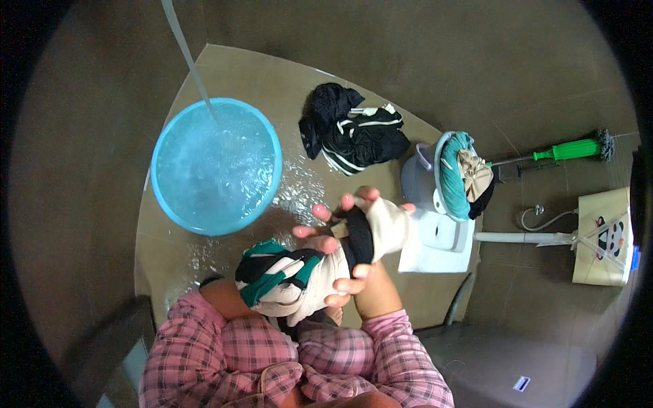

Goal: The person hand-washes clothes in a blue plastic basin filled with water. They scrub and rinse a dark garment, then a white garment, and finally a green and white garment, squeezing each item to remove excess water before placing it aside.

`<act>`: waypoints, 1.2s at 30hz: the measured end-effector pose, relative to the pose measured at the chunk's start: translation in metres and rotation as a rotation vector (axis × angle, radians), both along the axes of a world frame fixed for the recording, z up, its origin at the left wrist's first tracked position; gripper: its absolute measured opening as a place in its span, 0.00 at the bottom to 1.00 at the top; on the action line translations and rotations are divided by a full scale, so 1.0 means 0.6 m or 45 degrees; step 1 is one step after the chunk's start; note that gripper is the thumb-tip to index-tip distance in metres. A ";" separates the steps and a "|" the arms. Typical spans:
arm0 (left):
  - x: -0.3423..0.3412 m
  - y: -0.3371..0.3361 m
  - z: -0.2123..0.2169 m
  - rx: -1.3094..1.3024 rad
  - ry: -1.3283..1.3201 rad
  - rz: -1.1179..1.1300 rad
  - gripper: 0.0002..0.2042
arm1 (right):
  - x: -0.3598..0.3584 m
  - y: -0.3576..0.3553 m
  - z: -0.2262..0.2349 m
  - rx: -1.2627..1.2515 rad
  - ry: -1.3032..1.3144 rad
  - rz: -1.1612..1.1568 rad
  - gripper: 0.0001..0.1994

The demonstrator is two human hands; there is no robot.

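Observation:
Between my hands is a bunched garment point(320, 272) in cream, dark green and black, with a black band across it near its upper end. My left hand point(321, 241) grips it from the far side, several fingertips showing beside the black band. Low on the right, fingers of my right hand point(349, 285) curl round the cream cloth; its palm is hidden by the garment. The cloth hangs down over my left forearm, above my knees. To the left of it stands a round light-blue basin point(275, 173) of water, into which a stream of water point(183, 44) falls.
Black clothes with white stripes point(360, 136) lie on the wet tiled floor point(235, 71). A grey bucket point(416, 178) heaped with teal, beige and black cloth stands beside a white squat toilet point(452, 238). A green-handled brush point(575, 149) and a cream cistern point(602, 234) are on the right wall.

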State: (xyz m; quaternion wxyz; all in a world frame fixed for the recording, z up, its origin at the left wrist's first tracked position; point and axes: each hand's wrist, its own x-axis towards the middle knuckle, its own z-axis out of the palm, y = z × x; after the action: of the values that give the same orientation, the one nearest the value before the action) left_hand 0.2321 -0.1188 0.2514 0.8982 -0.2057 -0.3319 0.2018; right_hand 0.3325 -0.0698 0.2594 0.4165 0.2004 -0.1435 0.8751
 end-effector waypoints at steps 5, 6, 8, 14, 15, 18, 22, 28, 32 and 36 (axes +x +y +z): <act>-0.047 0.011 0.025 -0.063 0.414 -0.013 0.29 | 0.077 0.012 0.000 -0.089 -0.913 -0.174 0.37; -0.040 -0.004 0.021 0.011 0.414 -0.012 0.31 | 0.084 0.000 0.017 -0.105 -1.033 -0.134 0.33; -0.049 -0.028 0.047 0.152 0.932 0.147 0.30 | 0.090 0.019 0.051 -0.040 -1.284 0.015 0.23; -0.061 -0.011 0.067 0.364 1.137 -0.036 0.26 | 0.086 0.018 0.124 0.213 -1.737 -0.127 0.16; -0.064 -0.010 0.068 0.374 1.170 -0.054 0.26 | 0.085 0.016 0.124 0.234 -1.785 -0.164 0.15; -0.070 -0.012 0.049 0.349 1.260 -0.158 0.27 | 0.080 0.010 0.128 0.432 -2.012 -0.256 0.14; -0.073 -0.006 0.046 0.524 1.367 0.048 0.30 | 0.051 0.005 0.135 0.254 -2.043 -0.257 0.15; -0.079 -0.010 0.045 0.566 1.330 -0.092 0.20 | 0.058 0.026 0.105 0.416 -1.778 -0.033 0.15; -0.090 -0.003 0.059 0.812 1.349 0.062 0.20 | 0.056 0.031 0.104 0.158 -1.743 0.179 0.12; -0.048 -0.011 0.023 0.706 1.559 0.126 0.15 | 0.042 0.039 0.091 0.084 -2.163 0.116 0.10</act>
State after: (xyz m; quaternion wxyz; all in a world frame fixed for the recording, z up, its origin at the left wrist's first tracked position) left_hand 0.2030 -0.1251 0.2653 0.9336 0.1994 0.1888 0.2302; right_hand 0.3580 -0.0466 0.3142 0.1256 -0.5068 -0.4246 0.7396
